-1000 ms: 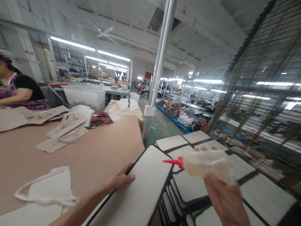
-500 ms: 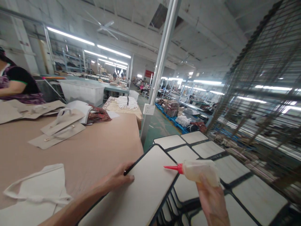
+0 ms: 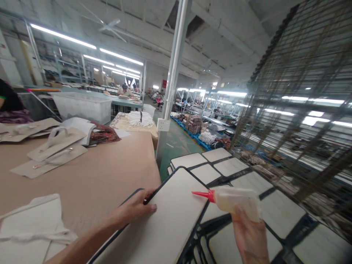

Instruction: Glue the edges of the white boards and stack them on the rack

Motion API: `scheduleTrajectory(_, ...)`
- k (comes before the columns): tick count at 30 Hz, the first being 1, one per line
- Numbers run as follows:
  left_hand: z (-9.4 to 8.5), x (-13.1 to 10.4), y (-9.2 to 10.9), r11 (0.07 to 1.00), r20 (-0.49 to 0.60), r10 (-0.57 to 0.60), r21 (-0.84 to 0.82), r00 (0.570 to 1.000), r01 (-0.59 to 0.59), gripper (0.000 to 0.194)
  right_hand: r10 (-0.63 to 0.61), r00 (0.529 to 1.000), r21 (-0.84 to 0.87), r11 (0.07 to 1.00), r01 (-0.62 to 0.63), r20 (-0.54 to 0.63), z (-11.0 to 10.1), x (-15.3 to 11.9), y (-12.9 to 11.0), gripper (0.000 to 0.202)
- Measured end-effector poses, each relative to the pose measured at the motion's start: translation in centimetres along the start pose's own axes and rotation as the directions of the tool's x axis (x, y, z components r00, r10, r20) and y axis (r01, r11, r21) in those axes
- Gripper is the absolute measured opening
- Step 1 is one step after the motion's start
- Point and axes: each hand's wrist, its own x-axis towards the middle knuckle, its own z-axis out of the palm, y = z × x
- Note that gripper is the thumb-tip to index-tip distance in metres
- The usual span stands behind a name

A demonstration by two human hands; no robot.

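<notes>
My left hand [image 3: 143, 205] grips the left edge of a cream panel with a dark border [image 3: 167, 216], thumb on its face and fingers underneath. The panel is tilted, its far end raised. In my right hand [image 3: 249, 233] is a translucent squeeze bottle [image 3: 238, 201] with a red pointed nozzle [image 3: 203, 195], partly full of a yellowish liquid. The nozzle points left, over the panel's right edge; whether its tip touches the panel I cannot tell. Right of and under the bottle lie rows of similar dark-edged cream panels [image 3: 258, 187].
A brown-topped table [image 3: 123, 161] on the left carries beige pieces with handles [image 3: 56, 156] and white fabric pieces [image 3: 33, 223]. A metal post [image 3: 170, 73] with a socket box stands at its corner. Wire mesh racks [image 3: 299, 73] rise at right. A person [image 3: 12, 102] sits at far left.
The view has swung to the right, so the table, post and stacked panels sit further left. Both hands keep their holds on the panel and the bottle.
</notes>
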Motion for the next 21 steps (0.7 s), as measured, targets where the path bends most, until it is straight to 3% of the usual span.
scheduleTrajectory(9, 2.1, -2.5, 2.1, 0.997, 0.02, -0.053, -0.049, 0.998, 0.054, 0.053, 0.041, 0.999, 0.058, 0.998, -0.039, -0.028, -2.6, -0.2, -0.5, 0.052)
scheduleTrajectory(15, 1.7, -3.6, 2.6, 0.997, 0.074, -0.003, -0.076, 0.997, 0.009, 0.05, 0.034, 0.999, 0.031, 0.999, -0.033, -0.011, -3.1, -1.3, -0.9, 0.053)
scheduleTrajectory(19, 0.2, -3.1, 1.8, 0.981, 0.063, -0.025, -0.19, 0.998, 0.037, 0.054, 0.044, 0.988, -0.116, 0.993, -0.027, 0.148, -3.6, -5.1, 1.2, 0.053)
scheduleTrajectory(21, -0.9, -2.7, 1.1, 0.969, 0.033, -0.047, -0.242, 0.998, 0.054, 0.056, 0.003, 0.97, -0.192, 0.98, 0.045, 0.243, -3.6, -7.6, 2.8, 0.055)
